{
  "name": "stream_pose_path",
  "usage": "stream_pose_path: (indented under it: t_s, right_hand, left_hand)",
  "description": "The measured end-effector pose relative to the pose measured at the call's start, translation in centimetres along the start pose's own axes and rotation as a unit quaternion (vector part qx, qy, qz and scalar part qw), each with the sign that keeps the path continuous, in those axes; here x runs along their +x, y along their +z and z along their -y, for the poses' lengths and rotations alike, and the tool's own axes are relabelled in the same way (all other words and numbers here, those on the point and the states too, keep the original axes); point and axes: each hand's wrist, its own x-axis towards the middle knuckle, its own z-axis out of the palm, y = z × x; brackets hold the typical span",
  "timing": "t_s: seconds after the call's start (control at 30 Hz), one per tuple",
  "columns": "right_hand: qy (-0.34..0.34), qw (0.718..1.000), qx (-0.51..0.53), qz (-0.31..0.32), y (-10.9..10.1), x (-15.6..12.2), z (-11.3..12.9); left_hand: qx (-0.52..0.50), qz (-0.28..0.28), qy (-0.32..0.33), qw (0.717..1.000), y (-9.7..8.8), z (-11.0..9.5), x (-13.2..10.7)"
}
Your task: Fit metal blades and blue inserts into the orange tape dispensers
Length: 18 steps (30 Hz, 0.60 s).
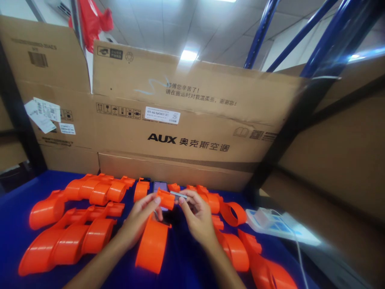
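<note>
My left hand (141, 216) is closed on a small orange plastic piece (165, 199), raised above the blue-covered table. Opposite it, my right hand (198, 214) pinches a thin grey metal-looking strip (178, 194), whose tip is at or very close to the orange piece's right end. Whether the two touch cannot be made out. Just below my left hand is a wide orange plastic band (152, 245) with a dark part at its top; whether it joins the held piece is unclear. A phone (160, 185) lies behind my hands, partly hidden.
Rows of orange curved parts (69, 245) lie on the left of the blue cloth (12, 200), with more orange parts (236, 251) on the right. A white-and-blue power strip (270, 224) with a cable sits at the right edge. A cardboard sheet (126, 140) walls the back.
</note>
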Motion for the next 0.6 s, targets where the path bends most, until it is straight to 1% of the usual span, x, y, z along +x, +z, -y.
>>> stream_pose_path:
  t_s: [0.07, 0.13, 0.23, 0.3, 0.4, 0.6]
  right_hand:
    - [0.006, 1.0, 0.002, 0.001, 0.2, 0.04, -0.2]
    - [0.012, 1.0, 0.005, -0.012, 0.33, 0.16, -0.43]
    - [0.01, 0.997, 0.013, -0.071, 0.25, 0.43, -0.53]
    - [0.007, 0.995, 0.014, -0.095, 0.05, 0.58, -0.36]
    - [0.009, 0.996, 0.012, -0.089, -0.24, 0.63, 0.08]
    - [0.009, 0.997, 0.009, -0.081, -0.25, 0.46, 0.43]
  left_hand:
    - [0.013, 0.014, 0.004, 1.0, 0.06, 0.14, 0.06]
    - [0.024, 0.019, 0.008, 0.999, 0.21, 0.24, 0.1]
    - [0.019, -0.014, 0.009, 1.0, 0.43, 0.22, 0.05]
    - [0.011, -0.039, 0.007, 0.999, 0.44, 0.06, 0.0]
    - [0.005, -0.047, 0.004, 0.999, 0.27, -0.27, 0.01]
    - [0.013, -0.04, 0.007, 0.999, 0.11, -0.68, 0.02]
